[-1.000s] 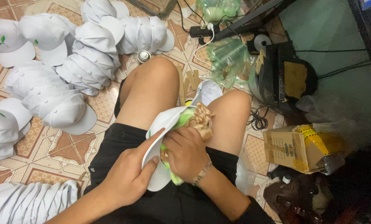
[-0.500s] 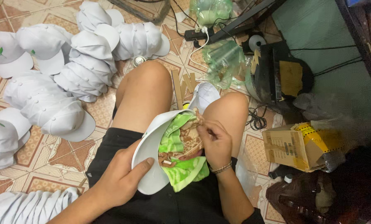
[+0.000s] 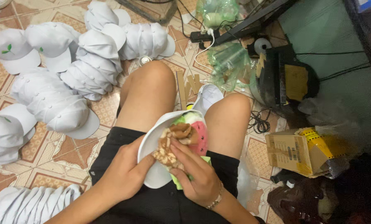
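Observation:
A white cap (image 3: 157,137) lies upside down on my lap between my bare knees. My left hand (image 3: 125,174) grips its brim from the left. My right hand (image 3: 196,172) presses a crumpled brown wad of paper (image 3: 173,143) into the cap's crown, with fingers on top of the wad. Green and pink material (image 3: 198,133) shows inside the cap beside the wad. Another white cap (image 3: 208,96) lies on the floor between my knees.
Rows of nested white caps (image 3: 80,70) cover the tiled floor at left, more stacked at the bottom left (image 3: 32,205). A cardboard box (image 3: 299,150) sits at right, with a black machine (image 3: 285,79), cables and clear plastic bags (image 3: 229,62) behind my knees.
The cap's green lining was spread open half a second ago. Now my right hand has pushed the brown paper wad deeper into the crown, and the lining is mostly covered.

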